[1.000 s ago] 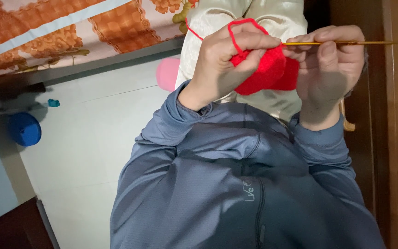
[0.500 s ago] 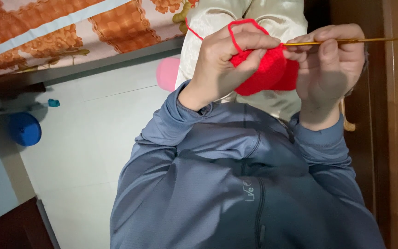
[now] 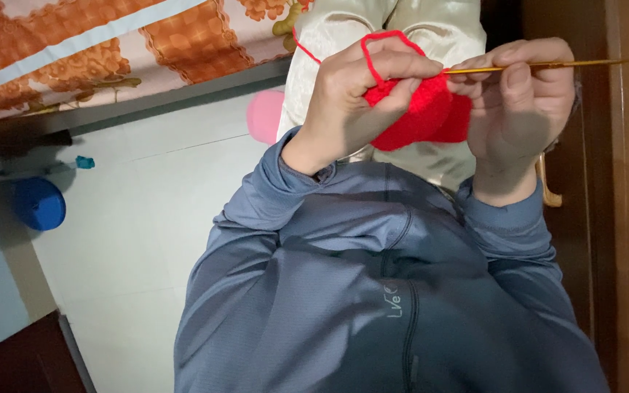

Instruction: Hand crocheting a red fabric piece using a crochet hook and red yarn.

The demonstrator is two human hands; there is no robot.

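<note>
Red crochet work (image 3: 422,113) is pinched by the left hand (image 3: 362,98); a golden crochet hook (image 3: 547,65) is gripped by the right hand (image 3: 522,98).

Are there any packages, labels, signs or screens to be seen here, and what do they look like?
Small logo print: on the chest of the blue-grey long-sleeved top, low in the middle of the view; short pale lettering running sideways.
No packages, signs or screens show.
</note>
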